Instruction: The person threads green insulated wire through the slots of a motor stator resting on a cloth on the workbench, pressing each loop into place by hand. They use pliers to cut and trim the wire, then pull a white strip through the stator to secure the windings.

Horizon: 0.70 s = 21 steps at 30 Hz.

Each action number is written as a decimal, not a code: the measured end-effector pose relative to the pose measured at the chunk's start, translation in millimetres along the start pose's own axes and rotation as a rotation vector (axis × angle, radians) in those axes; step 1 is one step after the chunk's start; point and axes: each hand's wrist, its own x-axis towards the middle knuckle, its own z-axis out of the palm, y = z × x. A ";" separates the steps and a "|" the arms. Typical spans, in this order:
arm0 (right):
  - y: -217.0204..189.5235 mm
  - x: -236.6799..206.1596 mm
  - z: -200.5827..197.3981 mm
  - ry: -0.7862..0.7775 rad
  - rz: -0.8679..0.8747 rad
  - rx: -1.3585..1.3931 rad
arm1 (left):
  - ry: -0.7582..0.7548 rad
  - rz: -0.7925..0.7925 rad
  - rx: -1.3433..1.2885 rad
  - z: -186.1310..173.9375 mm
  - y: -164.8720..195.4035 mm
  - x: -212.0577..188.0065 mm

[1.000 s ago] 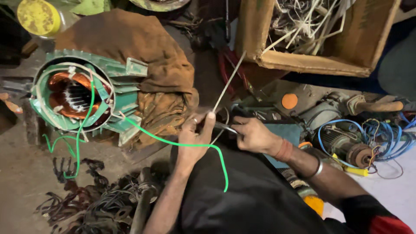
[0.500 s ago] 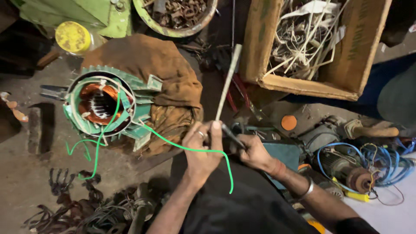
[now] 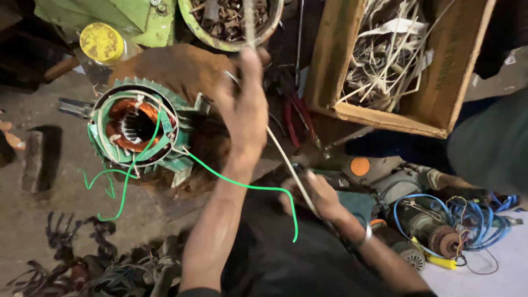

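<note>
While the left hand (image 3: 246,107) is raised beside the green finned motor stator with copper windings (image 3: 137,129), its fingers are closed, pinching the upper end of a thin whitish sleeve strip (image 3: 283,159); the strip slants down, away from the stator, to the right hand (image 3: 316,195), whose fingers are curled around its lower part; green wires (image 3: 242,186) trail from the stator toward the hands; a brown cloth (image 3: 170,69) lies behind the stator; a wooden box of pale scraps (image 3: 440,82) sits well right of the stator.
</note>
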 end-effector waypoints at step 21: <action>-245.4 154.9 81.9 0.608 -0.775 -0.746 | -0.377 0.256 0.358 -101.0 3.7 -130.1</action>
